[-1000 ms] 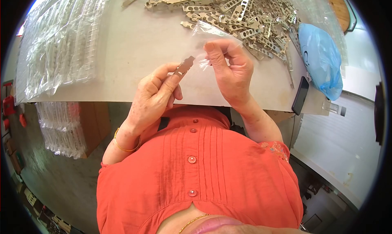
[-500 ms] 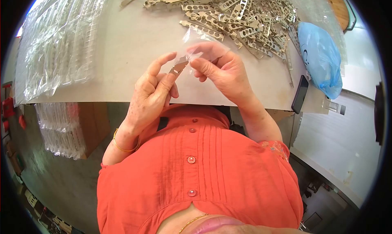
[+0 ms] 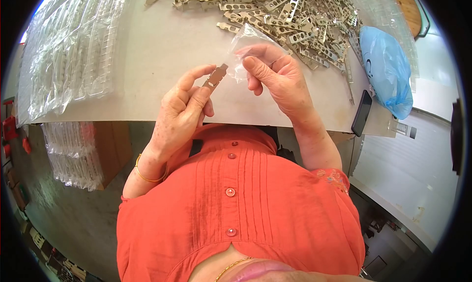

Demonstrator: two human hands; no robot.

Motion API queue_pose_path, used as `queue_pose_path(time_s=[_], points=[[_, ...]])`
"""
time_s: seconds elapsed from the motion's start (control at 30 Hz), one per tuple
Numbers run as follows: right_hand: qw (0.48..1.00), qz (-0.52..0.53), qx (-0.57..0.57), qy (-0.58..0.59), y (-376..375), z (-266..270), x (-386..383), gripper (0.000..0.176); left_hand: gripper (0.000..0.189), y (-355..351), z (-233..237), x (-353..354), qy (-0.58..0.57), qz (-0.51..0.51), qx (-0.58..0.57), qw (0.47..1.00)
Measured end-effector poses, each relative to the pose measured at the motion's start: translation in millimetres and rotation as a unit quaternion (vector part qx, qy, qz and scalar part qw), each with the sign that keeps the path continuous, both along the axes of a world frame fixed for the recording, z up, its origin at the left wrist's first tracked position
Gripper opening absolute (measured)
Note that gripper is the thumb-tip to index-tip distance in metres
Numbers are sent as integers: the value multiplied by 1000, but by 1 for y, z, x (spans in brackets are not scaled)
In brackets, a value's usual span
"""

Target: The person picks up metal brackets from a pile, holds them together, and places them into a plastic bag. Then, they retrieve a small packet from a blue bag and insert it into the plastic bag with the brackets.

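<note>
Between the thumb and fingers of my left hand [image 3: 184, 102] is a flat metal bracket [image 3: 215, 78] with cut-outs, tilted up to the right. My right hand [image 3: 278, 78] pinches a small clear plastic bag [image 3: 241, 50], which hangs crumpled around the fingertips. A gap separates the bag from the bracket's upper end. Both hands are over the front part of the pale table [image 3: 147, 85]. Beyond them lies a heaped pile of similar perforated metal brackets [image 3: 295, 21].
Clear plastic packs [image 3: 73, 55] cover the table's left side. At the right are a blue plastic bag [image 3: 386, 68] and a dark phone [image 3: 362, 113] near the edge. Below the table on the left, more wrapped packs [image 3: 73, 154] stand beside a brown cardboard box [image 3: 113, 149].
My right hand has moved to the right with the clear bag, away from the metal bracket. The bracket's upper end now shows uncovered. My left hand has hardly moved.
</note>
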State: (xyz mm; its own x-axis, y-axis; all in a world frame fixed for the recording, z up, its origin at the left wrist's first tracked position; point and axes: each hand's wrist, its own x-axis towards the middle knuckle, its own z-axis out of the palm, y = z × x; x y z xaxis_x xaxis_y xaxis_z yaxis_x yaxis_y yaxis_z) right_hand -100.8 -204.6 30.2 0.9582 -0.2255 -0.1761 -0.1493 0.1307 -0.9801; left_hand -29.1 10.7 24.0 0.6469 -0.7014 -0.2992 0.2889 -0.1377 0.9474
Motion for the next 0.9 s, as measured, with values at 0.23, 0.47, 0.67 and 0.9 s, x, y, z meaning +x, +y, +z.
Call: queue_pose_path(time_s=[0.23,0.47,0.67,0.9], points=[[999,15,-28,32,2,2,-2,35,35,-2,-2,-1,-8,-2,1,1000],[997,28,-61,34,7,-2,-1,36,36,-2,1,-2,-10,-8,6,1000],[993,63,-70,65,11,0,0,31,34,-1,-2,0,-41,-17,14,999],[998,21,-62,24,12,-1,2,27,30,2,-2,2,-30,-1,3,1000]])
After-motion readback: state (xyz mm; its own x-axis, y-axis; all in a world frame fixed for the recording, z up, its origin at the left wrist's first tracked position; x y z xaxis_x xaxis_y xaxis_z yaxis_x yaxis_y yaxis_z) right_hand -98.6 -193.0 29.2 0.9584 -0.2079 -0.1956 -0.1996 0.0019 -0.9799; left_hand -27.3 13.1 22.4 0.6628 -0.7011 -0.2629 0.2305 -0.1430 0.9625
